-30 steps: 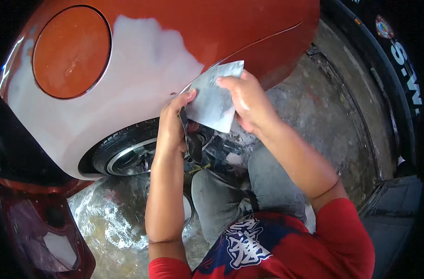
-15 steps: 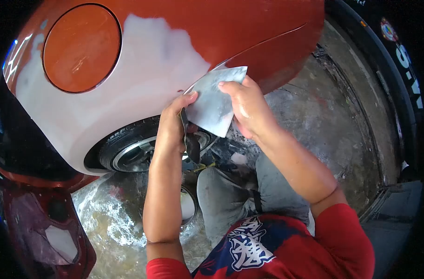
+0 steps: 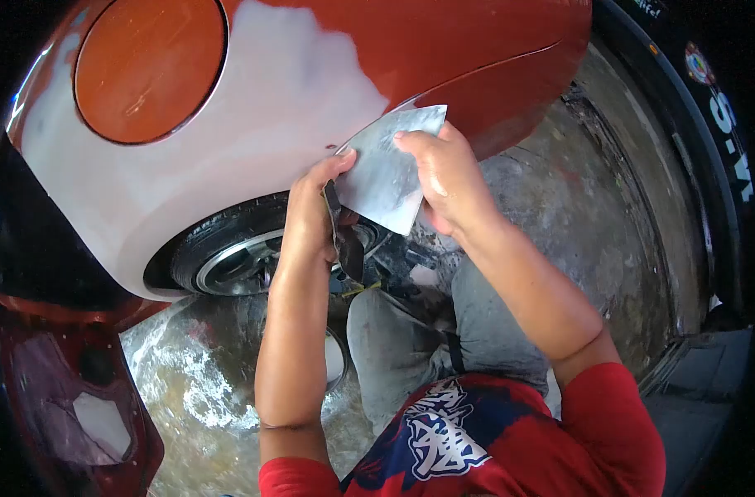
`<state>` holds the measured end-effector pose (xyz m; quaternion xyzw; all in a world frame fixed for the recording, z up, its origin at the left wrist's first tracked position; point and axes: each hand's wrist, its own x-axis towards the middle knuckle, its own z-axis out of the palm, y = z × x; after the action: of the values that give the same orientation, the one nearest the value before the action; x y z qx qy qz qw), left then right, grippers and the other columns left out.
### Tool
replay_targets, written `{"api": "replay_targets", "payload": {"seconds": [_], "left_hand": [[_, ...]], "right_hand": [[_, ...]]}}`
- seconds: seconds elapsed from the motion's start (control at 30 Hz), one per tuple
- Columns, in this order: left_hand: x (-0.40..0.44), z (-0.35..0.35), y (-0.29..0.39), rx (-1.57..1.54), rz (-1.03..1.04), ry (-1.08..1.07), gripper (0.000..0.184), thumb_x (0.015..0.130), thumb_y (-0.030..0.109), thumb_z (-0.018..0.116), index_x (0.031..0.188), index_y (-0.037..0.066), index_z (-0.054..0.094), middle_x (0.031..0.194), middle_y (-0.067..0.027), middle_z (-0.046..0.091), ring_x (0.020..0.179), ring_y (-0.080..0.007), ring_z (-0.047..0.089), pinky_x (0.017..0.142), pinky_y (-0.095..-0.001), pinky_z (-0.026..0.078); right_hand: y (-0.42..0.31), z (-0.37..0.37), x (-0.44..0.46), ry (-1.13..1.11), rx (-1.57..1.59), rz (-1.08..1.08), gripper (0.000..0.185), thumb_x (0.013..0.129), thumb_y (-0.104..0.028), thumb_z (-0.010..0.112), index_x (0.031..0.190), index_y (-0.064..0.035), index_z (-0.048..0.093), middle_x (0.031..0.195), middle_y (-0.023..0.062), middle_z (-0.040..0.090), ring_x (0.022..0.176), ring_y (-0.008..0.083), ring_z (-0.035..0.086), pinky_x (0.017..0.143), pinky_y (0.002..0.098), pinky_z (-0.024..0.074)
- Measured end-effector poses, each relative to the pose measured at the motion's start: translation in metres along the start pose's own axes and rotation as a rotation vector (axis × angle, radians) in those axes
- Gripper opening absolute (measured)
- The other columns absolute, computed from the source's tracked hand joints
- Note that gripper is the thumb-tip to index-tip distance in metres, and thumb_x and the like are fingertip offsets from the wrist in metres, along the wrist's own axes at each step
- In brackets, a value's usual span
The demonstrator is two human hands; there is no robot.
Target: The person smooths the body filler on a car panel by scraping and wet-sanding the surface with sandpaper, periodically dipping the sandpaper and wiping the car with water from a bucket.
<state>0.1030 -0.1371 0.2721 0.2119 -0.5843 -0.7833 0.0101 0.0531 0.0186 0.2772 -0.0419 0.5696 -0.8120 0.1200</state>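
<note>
Plainly largest, from where we look down, is the red car body [image 3: 468, 41], with a whitish patch [image 3: 278, 99] reaching the wheel arch. Taking the grey-white sheet [image 3: 386, 178] between our hands as the clock's centre, we see black bodywork with white lettering [image 3: 713, 74] at 3 o'clock. A dark red panel [image 3: 42, 352] lies at 8 o'clock, and our grey trouser legs [image 3: 398, 348] are at 6.

The car's wheel [image 3: 197, 244] sits at 8 o'clock, partly behind our left forearm, and the round fuel flap [image 3: 150, 70] is at 10.

Our left hand [image 3: 307, 207] is at the sheet's 8 o'clock side, its thumb on the edge; our right hand [image 3: 452, 178] is at 3, its thumb pressed on the upper face. We pinch the sheet between both, with most fingers hidden beneath. We cannot tell whether it touches the car.

Between 6 and 7 o'clock stands a round container [image 3: 347, 369], largely hidden by our left forearm; we see something pale inside but cannot tell what. Smallest, a dark, bent strip [image 3: 348, 248] hangs from our left hand.
</note>
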Motion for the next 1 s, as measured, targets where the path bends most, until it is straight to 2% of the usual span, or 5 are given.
{"api": "replay_targets", "payload": {"seconds": [0.27, 0.37, 0.8, 0.93, 1.0], "left_hand": [[-0.016, 0.007, 0.012, 0.003, 0.033, 0.021, 0.059, 0.075, 0.043, 0.078, 0.114, -0.001, 0.067, 0.1, -0.0128, 0.064, 0.085, -0.0236, 0.062, 0.072, -0.035, 0.045], [0.011, -0.005, -0.004, -0.041, 0.024, -0.002, 0.06, 0.075, 0.043, 0.077, 0.115, 0.0, 0.067, 0.101, -0.0109, 0.064, 0.087, -0.0231, 0.062, 0.072, -0.0347, 0.045], [0.017, -0.012, -0.01, -0.12, 0.029, 0.031, 0.052, 0.076, 0.033, 0.08, 0.118, 0.006, 0.068, 0.11, -0.009, 0.063, 0.093, -0.021, 0.061, 0.08, -0.0353, 0.048], [-0.026, -0.026, 0.0, -0.042, -0.042, 0.034, 0.044, 0.08, 0.035, 0.077, 0.109, 0.003, 0.071, 0.097, -0.0081, 0.068, 0.09, -0.0192, 0.063, 0.082, -0.0325, 0.049], [-0.101, -0.021, 0.01, 0.068, 0.178, 0.092, 0.043, 0.082, 0.035, 0.074, 0.108, 0.001, 0.072, 0.1, -0.0106, 0.071, 0.086, -0.018, 0.066, 0.078, -0.0304, 0.05]], "right_hand": [[0.0, 0.011, -0.006, 0.077, 0.105, -0.073, 0.019, 0.093, -0.012, 0.055, 0.103, 0.0027, 0.062, 0.089, 0.009, 0.065, 0.075, 0.0134, 0.058, 0.062, 0.0337, 0.0471], [-0.01, 0.009, -0.008, 0.007, -0.027, 0.012, 0.022, 0.093, -0.01, 0.054, 0.108, 0.0037, 0.06, 0.1, 0.0121, 0.065, 0.086, 0.0164, 0.06, 0.076, 0.0351, 0.0495], [0.003, 0.026, -0.013, 0.119, -0.085, -0.114, 0.027, 0.092, -0.007, 0.048, 0.116, 0.0061, 0.05, 0.102, 0.0197, 0.063, 0.091, 0.0244, 0.062, 0.085, 0.0397, 0.0495], [0.019, 0.024, -0.051, 0.038, -0.184, -0.259, 0.029, 0.097, -0.01, 0.05, 0.12, 0.0066, 0.048, 0.103, 0.0219, 0.062, 0.094, 0.0266, 0.063, 0.086, 0.0393, 0.0487], [0.023, 0.026, -0.091, -0.089, -0.217, -0.27, 0.03, 0.101, -0.012, 0.052, 0.124, 0.0064, 0.046, 0.106, 0.0211, 0.062, 0.099, 0.025, 0.063, 0.088, 0.0389, 0.0486]]}}
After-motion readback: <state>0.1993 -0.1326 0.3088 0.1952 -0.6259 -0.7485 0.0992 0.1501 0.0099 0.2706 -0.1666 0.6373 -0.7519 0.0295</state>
